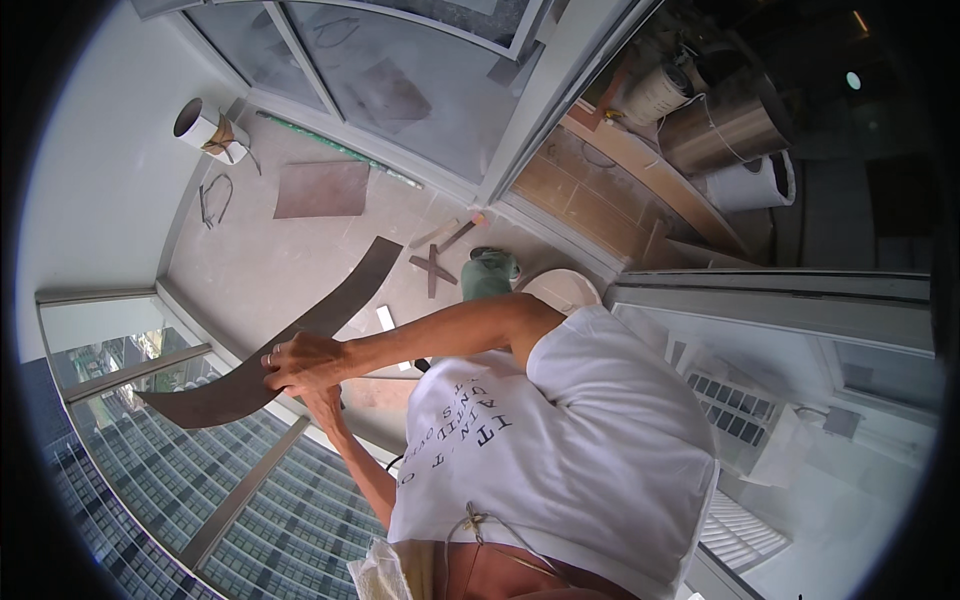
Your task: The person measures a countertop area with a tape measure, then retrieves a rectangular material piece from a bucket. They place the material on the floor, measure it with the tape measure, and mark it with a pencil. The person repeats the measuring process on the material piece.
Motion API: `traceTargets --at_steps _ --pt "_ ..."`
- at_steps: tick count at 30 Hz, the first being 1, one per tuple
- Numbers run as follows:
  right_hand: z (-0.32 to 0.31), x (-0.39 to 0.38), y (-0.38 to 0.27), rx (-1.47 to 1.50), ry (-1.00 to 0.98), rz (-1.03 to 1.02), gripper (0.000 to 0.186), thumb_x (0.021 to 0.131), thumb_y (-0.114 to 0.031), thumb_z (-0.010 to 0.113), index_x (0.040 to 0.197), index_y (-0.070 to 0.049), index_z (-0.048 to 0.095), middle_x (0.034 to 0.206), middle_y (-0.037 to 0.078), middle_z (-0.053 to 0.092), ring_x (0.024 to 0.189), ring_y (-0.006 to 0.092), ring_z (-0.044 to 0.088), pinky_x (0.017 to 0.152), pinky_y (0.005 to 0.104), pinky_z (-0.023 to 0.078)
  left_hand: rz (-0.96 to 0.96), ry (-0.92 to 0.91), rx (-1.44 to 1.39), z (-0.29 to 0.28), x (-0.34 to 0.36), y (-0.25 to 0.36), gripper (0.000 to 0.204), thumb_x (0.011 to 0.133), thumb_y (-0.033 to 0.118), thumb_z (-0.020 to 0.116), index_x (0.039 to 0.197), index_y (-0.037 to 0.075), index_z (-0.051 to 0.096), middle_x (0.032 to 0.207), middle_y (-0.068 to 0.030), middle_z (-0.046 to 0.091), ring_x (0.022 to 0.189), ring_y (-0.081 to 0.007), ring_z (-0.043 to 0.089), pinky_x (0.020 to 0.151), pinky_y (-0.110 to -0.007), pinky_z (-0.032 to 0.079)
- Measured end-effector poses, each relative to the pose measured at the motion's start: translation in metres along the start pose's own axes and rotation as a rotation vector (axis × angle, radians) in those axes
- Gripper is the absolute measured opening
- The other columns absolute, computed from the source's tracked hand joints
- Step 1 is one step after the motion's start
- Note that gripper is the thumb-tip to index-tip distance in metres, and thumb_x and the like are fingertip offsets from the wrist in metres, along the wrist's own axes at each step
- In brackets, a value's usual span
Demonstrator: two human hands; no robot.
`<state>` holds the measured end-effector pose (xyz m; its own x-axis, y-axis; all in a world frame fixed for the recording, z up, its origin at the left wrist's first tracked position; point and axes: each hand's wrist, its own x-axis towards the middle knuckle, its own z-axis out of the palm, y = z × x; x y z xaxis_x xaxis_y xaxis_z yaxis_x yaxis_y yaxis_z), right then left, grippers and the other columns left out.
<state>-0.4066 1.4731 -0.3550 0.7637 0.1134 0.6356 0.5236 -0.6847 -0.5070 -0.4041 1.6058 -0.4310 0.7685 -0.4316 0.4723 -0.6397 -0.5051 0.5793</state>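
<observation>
A long, curved, dark grey-brown strip (340,300) of thin sheet material slants across the view ahead of my body. My right hand (305,362), with a ring on one finger, is closed on the strip around its middle. Just below and partly behind it is my left hand (322,398), close against the strip. Its fingers are hidden by the right hand and the strip, so I cannot make out its grip. Beyond the hands, a brown rectangular sheet (322,190) lies flat on the floor.
A white cylindrical bucket (210,132) stands near the far-left wall. A cross-shaped wooden piece (433,270) and a green strip (340,150) lie on the floor. Tall windows (200,450) border the left. Behind the glass at right are more buckets (655,95) and boards (650,170).
</observation>
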Motion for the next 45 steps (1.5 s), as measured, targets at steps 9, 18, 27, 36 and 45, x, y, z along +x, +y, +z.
traceTargets --at_steps 9,18,27,36,45 --pt "0.034 0.023 -0.015 0.23 -0.164 -0.076 0.032 0.076 -0.032 0.077 0.092 -0.011 0.059 0.092 0.006 0.061 0.079 0.0254 0.064 0.07 0.0403 0.051 -0.345 -0.113 -0.097 -0.054 -0.004 -0.062 0.045 0.102 0.039 0.044 0.113 -0.004 0.055 0.095 -0.0166 0.061 0.086 -0.0266 0.055 0.081 -0.037 0.046" --pt "-0.004 -0.015 0.149 -0.158 0.013 0.432 0.037 0.088 -0.026 0.066 0.119 -0.009 0.056 0.117 0.011 0.058 0.108 0.0325 0.057 0.092 0.0448 0.043 -0.859 -0.058 -0.438 -0.149 0.013 -0.083 0.07 0.098 0.061 0.04 0.084 -0.003 0.066 0.071 -0.0034 0.058 0.069 -0.0098 0.05 0.062 -0.026 0.042" --pt "0.047 -0.017 0.296 -0.259 -0.222 0.451 0.037 0.088 -0.044 0.065 0.087 -0.007 0.062 0.088 0.008 0.066 0.091 0.0285 0.06 0.088 0.0437 0.036 -0.996 -0.173 -0.838 -0.123 0.083 -0.212 0.063 0.097 0.055 0.046 0.096 -0.004 0.068 0.083 -0.0115 0.069 0.069 -0.0178 0.066 0.068 -0.03 0.056" --pt "0.136 0.052 0.408 -0.071 -0.282 0.886 0.038 0.088 -0.044 0.065 0.082 -0.007 0.061 0.077 0.009 0.065 0.077 0.0294 0.061 0.079 0.0436 0.04 -1.287 -0.341 -0.875 -0.038 0.244 -0.431 0.049 0.096 0.052 0.051 0.1 0.004 0.06 0.09 -0.0082 0.064 0.082 -0.0212 0.067 0.069 -0.038 0.06" --pt "0.186 0.074 0.452 -0.222 -0.22 1.083 0.031 0.089 -0.037 0.065 0.085 -0.007 0.061 0.083 0.008 0.067 0.082 0.0282 0.062 0.081 0.0432 0.04 -1.343 -0.659 -0.927 0.045 0.346 -0.569 0.049 0.095 0.052 0.053 0.099 0.004 0.06 0.09 -0.0078 0.065 0.083 -0.02 0.067 0.07 -0.037 0.059"
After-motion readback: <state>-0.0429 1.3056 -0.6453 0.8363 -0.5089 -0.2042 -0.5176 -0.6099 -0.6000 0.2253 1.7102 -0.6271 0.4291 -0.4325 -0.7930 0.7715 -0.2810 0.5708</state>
